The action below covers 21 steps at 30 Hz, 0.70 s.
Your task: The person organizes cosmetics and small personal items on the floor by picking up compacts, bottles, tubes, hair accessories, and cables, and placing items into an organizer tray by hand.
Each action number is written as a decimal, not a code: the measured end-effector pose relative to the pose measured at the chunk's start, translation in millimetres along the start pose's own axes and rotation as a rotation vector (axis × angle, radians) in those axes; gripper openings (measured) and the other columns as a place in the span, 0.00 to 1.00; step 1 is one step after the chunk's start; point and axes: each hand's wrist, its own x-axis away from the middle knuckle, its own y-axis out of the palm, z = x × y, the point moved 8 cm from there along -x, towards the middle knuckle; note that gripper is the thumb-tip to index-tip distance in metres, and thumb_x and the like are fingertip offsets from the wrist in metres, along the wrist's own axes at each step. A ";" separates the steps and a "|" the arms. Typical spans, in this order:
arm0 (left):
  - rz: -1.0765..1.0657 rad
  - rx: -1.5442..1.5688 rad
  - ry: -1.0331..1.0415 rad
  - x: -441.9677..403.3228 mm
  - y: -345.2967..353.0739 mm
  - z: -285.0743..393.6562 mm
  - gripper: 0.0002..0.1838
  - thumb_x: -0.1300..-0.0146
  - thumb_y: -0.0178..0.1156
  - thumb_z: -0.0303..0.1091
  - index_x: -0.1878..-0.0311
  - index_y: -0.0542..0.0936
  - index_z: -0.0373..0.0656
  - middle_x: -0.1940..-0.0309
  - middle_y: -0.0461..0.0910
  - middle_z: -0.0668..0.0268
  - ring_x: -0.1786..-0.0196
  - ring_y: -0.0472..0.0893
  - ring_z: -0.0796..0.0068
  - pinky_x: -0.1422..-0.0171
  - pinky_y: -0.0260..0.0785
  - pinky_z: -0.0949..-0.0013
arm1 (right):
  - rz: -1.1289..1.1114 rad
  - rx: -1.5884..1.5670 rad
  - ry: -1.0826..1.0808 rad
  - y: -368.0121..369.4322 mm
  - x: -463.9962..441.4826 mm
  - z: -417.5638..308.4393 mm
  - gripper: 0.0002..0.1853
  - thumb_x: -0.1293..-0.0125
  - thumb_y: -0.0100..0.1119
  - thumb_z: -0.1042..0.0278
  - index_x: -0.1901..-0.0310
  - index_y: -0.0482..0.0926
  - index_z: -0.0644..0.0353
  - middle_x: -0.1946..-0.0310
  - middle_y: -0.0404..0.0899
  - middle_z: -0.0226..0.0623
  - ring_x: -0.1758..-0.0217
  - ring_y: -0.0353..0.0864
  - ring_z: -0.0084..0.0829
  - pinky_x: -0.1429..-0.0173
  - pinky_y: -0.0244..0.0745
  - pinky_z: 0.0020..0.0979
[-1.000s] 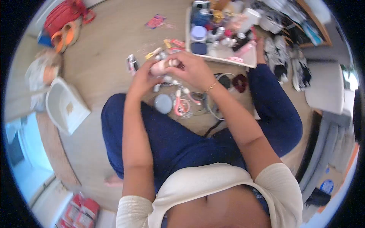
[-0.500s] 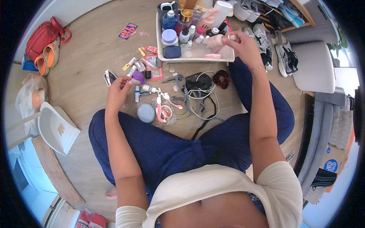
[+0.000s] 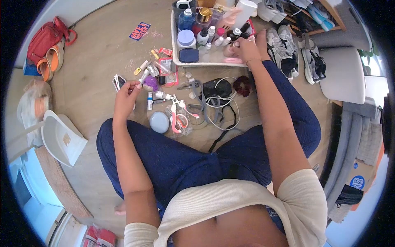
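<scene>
My right hand (image 3: 248,51) is inside the right end of a white tray (image 3: 176,57), its fingers closed around a small pale pink bottle (image 3: 228,50) that they partly cover. A pink round compact (image 3: 233,60) lies just below it. Bottles crowd the tray, among them a blue bottle (image 3: 186,20) and a lilac-lidded jar (image 3: 186,38). Over the floor to the left, my left hand (image 3: 126,98) has thumb and fingers pinched together; what is between them I cannot make out. Close to those fingertips are a white tube (image 3: 144,75) and a purple knitted item (image 3: 150,83).
Pink-handled nippers (image 3: 174,117), a grey-blue round case (image 3: 159,122), a white cable (image 3: 212,119) and a dark scrunchie (image 3: 242,85) lie on the floor before my legs. Sneakers (image 3: 279,51) stand right of the tray. A white dustpan (image 3: 61,138) is at left.
My right hand has moved down and left with the pink bottle, lower into the tray. The left hand has barely shifted. The view has moved slightly.
</scene>
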 end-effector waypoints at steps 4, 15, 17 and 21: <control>0.022 0.000 0.041 0.7 -3.1 5.9 0.11 0.38 0.56 0.33 0.56 0.77 0.37 0.69 0.77 0.70 0.66 0.72 0.82 0.61 0.66 0.76 | 0.045 0.053 -0.025 8.7 -4.0 6.3 0.21 0.49 0.62 0.52 0.59 0.76 0.59 0.62 0.79 0.50 0.57 0.80 0.47 0.51 0.73 0.45; 0.159 -0.273 0.044 -3.4 -15.6 7.4 0.12 0.44 0.62 0.36 0.59 0.79 0.41 0.70 0.77 0.66 0.68 0.75 0.73 0.61 0.68 0.69 | -0.551 -0.746 -0.008 9.1 107.6 -114.8 0.13 0.41 0.60 0.59 0.62 0.79 0.61 0.75 0.78 0.32 0.72 0.78 0.27 0.63 0.74 0.27; 0.241 -0.581 0.267 -0.5 -0.1 30.9 0.15 0.50 0.66 0.41 0.61 0.81 0.44 0.67 0.76 0.63 0.62 0.77 0.66 0.58 0.68 0.64 | -0.436 -0.323 -0.552 29.0 126.7 -161.9 0.12 0.42 0.60 0.63 0.57 0.80 0.53 0.64 0.75 0.34 0.56 0.75 0.30 0.52 0.70 0.29; 0.269 -0.845 0.270 5.0 21.6 46.1 0.19 0.53 0.67 0.46 0.61 0.81 0.45 0.64 0.75 0.62 0.53 0.75 0.62 0.52 0.67 0.60 | -0.303 -0.338 -0.724 49.5 146.0 -200.2 0.12 0.41 0.58 0.63 0.56 0.79 0.53 0.61 0.74 0.37 0.58 0.74 0.33 0.54 0.70 0.32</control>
